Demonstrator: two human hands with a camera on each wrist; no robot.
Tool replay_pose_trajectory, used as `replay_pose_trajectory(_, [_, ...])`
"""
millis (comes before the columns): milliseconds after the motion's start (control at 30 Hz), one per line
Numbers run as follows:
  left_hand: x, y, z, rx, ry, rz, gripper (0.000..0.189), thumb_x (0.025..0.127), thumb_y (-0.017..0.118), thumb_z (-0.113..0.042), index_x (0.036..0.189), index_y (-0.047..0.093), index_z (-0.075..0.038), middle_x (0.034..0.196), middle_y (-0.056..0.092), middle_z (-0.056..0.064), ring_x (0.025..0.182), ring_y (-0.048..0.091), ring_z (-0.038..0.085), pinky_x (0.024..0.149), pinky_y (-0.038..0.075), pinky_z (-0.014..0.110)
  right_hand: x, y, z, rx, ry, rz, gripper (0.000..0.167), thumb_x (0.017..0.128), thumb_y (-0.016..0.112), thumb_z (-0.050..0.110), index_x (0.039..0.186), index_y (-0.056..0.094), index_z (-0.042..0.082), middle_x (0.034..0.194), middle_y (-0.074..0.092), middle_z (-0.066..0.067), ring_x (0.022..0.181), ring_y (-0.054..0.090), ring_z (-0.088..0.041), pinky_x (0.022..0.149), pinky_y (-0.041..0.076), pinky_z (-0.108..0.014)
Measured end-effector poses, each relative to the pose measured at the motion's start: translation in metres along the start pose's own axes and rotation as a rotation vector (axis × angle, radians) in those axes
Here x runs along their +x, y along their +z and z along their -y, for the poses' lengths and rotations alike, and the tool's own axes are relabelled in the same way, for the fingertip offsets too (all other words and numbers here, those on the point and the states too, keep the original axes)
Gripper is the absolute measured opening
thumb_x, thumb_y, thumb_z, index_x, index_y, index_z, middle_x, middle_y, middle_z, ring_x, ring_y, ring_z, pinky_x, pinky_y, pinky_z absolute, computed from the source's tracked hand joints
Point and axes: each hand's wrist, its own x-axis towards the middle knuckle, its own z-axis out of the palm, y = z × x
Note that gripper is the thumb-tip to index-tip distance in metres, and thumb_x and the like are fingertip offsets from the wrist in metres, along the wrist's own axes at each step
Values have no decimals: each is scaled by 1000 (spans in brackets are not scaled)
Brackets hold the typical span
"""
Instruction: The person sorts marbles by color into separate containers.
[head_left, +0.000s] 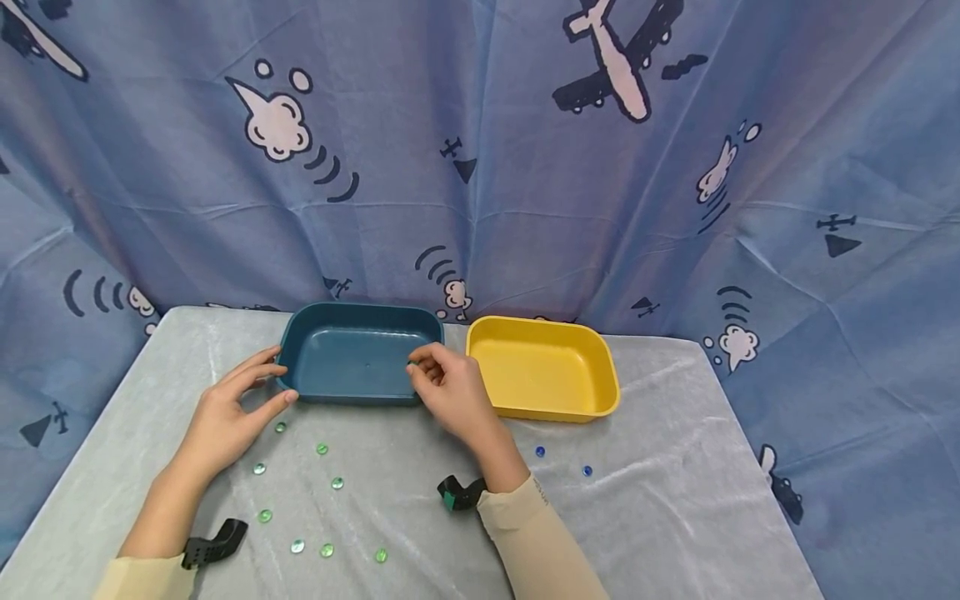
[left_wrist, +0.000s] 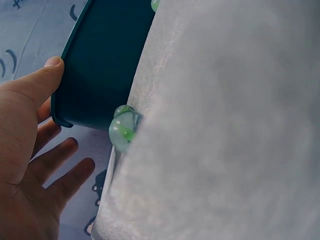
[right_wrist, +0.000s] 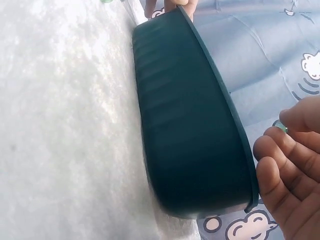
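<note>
My left hand point(head_left: 225, 417) holds the left front corner of a dark teal tray point(head_left: 360, 398), thumb at the front rim and fingertips at the left side. In the left wrist view its other fingers spread loosely. Above the tray's right end, my right hand point(head_left: 457, 392) pinches a small green glass marble point(right_wrist: 281, 125) between thumb and index finger. Its other fingers are curled near the rim. Several green glass marbles point(head_left: 322, 448) lie scattered on the table in front of the tray. Inside the tray I see no marbles in the head view.
A yellow tray point(head_left: 543, 412) stands to the right of the teal one. Two blue marbles point(head_left: 540, 451) lie in front of it. A grey cloth point(head_left: 675, 483) covers the table, and a blue patterned curtain point(head_left: 525, 208) hangs behind.
</note>
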Motion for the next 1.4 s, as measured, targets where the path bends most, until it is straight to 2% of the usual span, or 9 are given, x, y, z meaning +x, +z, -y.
replay_pose_trajectory(200, [3,0,-1,1,15,-6,38,95,90,-17,130,76,-7,161,58,9,127,64,23,98,45,6,1,-2,1,6,15,2,13,104,75,9,113,77,0,90,71,1,73,60,-13,66,58,-24])
replay_pose_trajectory(300, [2,0,0,2,8,-9,38,95,89,-17,129,76,-7,161,57,8,125,65,27,98,46,7,1,-2,1,0,14,1,12,104,75,9,112,77,0,89,71,0,73,60,-13,65,57,-24])
replay_pose_trajectory(500, [0,1,4,0,9,-10,37,96,88,-17,129,76,-5,162,57,6,131,56,-2,100,45,7,0,-1,2,-6,14,11,11,104,75,8,112,77,1,89,70,1,72,60,-13,65,57,-24])
replay_pose_trajectory(567, [0,1,5,4,14,-8,37,97,88,-19,130,76,-5,162,57,6,133,52,-8,101,44,6,0,-1,2,-6,9,13,11,104,75,8,111,77,1,89,70,0,73,60,-13,65,57,-24])
replay_pose_trajectory(1100, [1,1,8,7,20,-10,37,96,89,-19,129,76,-6,161,58,6,135,51,-8,101,44,5,0,1,6,-7,-12,11,7,103,76,7,109,78,4,89,70,1,73,60,-13,66,57,-25])
replay_pose_trajectory(1400, [1,1,7,12,19,-12,37,96,89,-19,129,76,-7,161,58,7,133,52,-9,100,46,8,0,8,11,1,-73,12,8,103,76,6,109,78,1,88,72,0,72,60,-11,65,57,-24])
